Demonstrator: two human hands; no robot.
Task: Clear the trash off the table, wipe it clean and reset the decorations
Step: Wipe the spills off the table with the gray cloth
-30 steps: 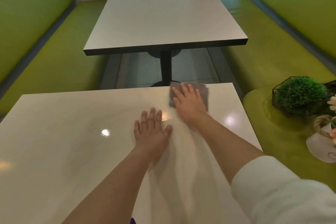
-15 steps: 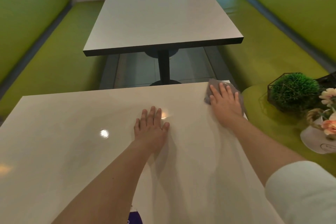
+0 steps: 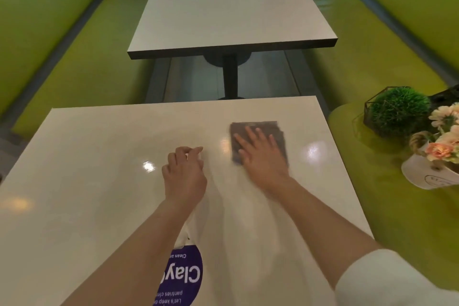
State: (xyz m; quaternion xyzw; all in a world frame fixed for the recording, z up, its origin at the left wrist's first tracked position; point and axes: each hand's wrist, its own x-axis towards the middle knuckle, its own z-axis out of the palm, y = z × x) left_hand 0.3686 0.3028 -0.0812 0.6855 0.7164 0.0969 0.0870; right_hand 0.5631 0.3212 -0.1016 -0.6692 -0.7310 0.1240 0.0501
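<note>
The near white glossy table (image 3: 94, 181) fills the lower half of the head view. My right hand (image 3: 263, 156) lies flat, fingers straight, pressing a grey cloth (image 3: 258, 126) onto the tabletop right of centre. My left hand (image 3: 185, 172) rests on the table just left of it, fingers curled under, holding nothing. The decorations stand off the table on the green bench seat at the right: a green ball plant in a wire frame (image 3: 398, 109) and a white pot of peach flowers (image 3: 429, 177).
A round purple sticker (image 3: 185, 278) sits on the near table under my left forearm. A second long table (image 3: 231, 7) stands beyond a floor gap. Green benches (image 3: 82, 67) run along both sides. A dark object (image 3: 448, 95) lies behind the plants.
My right hand has slid the cloth back from the table's far right corner toward the middle. My left hand's fingers have gone from flat to curled.
</note>
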